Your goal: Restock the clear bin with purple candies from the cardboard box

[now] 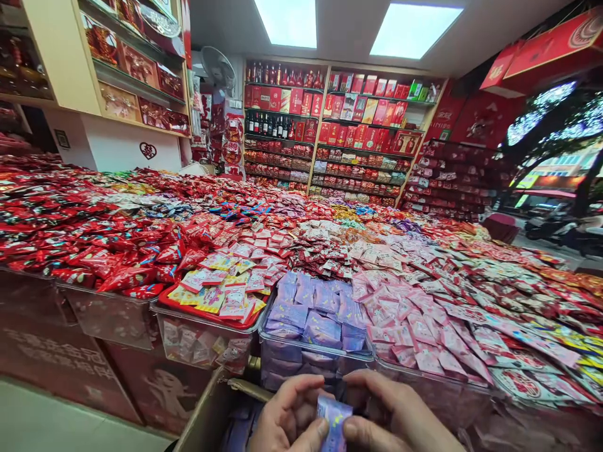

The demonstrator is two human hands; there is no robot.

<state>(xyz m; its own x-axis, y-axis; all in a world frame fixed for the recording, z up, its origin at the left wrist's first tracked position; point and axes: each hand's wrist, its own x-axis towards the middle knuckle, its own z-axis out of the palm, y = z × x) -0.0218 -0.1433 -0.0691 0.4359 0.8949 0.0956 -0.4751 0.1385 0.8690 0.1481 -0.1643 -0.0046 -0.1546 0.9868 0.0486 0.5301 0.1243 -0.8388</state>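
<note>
Between my two hands, low in the view, is a small purple packet [335, 419] with yellow marks. My left hand [287, 417] pinches its left side with the thumb, and my right hand [400, 408] has its thumb on the right side; the fingers of both curl behind it. Just beyond stands a clear plastic bin [316, 349] heaped with matching purple packets [325, 311]. Below and left of my hands an open cardboard box [203, 408] holds more purple packets [239, 430], partly hidden by my left hand.
Left of the purple bin, a clear bin [202, 336] holds yellow and pink packets [226, 285]. Pink packets [419, 320] lie to the right, red ones [122, 260] further left. Behind the wide display stand shelves [325, 132] of boxes and bottles. Tiled floor [61, 417] shows lower left.
</note>
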